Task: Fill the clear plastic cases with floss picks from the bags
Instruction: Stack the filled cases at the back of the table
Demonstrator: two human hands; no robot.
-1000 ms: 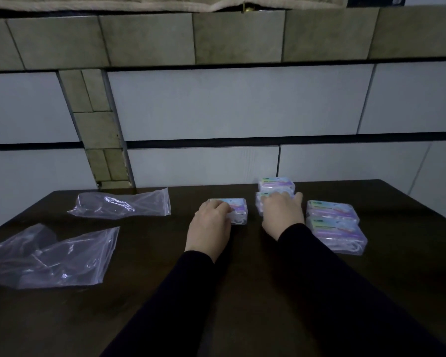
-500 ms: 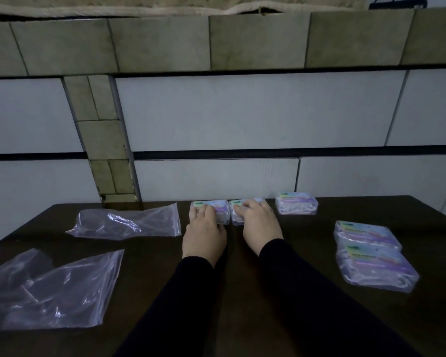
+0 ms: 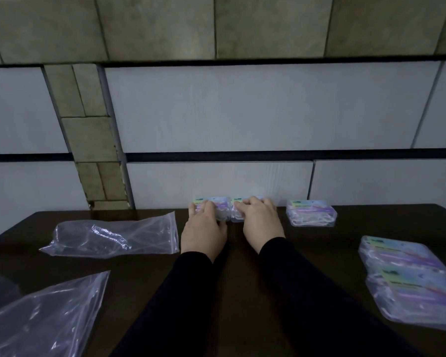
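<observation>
Two clear plastic cases with pastel labels, holding floss picks, sit side by side at the table's far edge against the wall. My left hand (image 3: 204,229) rests on the left case (image 3: 223,208), fingers over its top. My right hand (image 3: 262,222) lies on the right case (image 3: 238,213) in the same way. A third filled case (image 3: 311,213) stands alone further right along the wall. Two more filled cases (image 3: 402,255) (image 3: 420,297) lie one in front of the other at the right. Two limp clear bags (image 3: 113,237) (image 3: 41,315) lie at the left.
The dark wooden table (image 3: 242,318) butts against a tiled wall (image 3: 242,112) just behind the cases. The bags take up the left side of the table, and the cases its right side and far edge.
Both hands have pushed their two cases away from me to the wall. The right-hand case left the stack it sat on, whose other case now stands alone at the right.
</observation>
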